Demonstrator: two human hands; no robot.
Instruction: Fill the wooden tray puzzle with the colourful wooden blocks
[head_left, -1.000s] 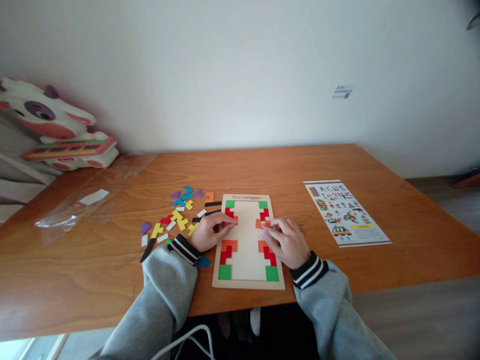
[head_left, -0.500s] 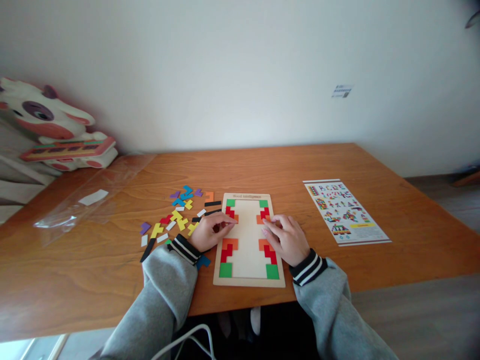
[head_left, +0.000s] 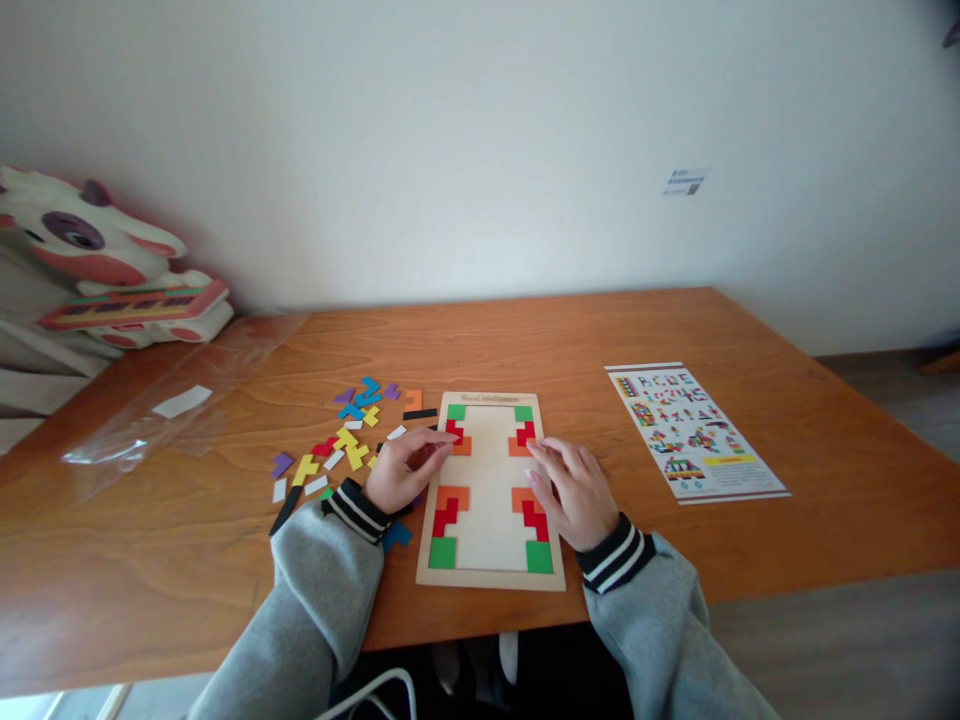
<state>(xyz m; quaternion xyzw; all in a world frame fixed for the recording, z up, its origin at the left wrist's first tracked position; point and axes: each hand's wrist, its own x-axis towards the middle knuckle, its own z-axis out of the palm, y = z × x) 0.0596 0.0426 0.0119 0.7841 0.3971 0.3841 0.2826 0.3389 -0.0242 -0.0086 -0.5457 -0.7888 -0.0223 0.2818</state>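
A light wooden puzzle board (head_left: 491,578) lies in front of me, with coloured flat pieces along both long sides and a bare pale middle. Green pieces (head_left: 538,556) fill its corners. Red pieces (head_left: 445,516) and orange pieces (head_left: 454,497) follow on each side. My left hand (head_left: 401,470) is over the left rim, thumb and index slightly apart near the upper-left orange piece (head_left: 463,447). On the opposite side my right hand (head_left: 581,495) hovers with fingers parted, tips by the upper-right orange piece (head_left: 517,447). Neither hand visibly holds anything.
Loose yellow, blue, purple, white and black pieces (head_left: 352,440) are scattered left of the board, some hidden by my left hand. A printed pattern sheet (head_left: 697,430) lies at right. A clear plastic bag (head_left: 127,430) and a cow toy with keyboard (head_left: 135,260) are at far left.
Both hands have drawn back slightly from the upper orange pieces, the fingers opening a little. The pieces on the board look unchanged. The view has shifted slightly.
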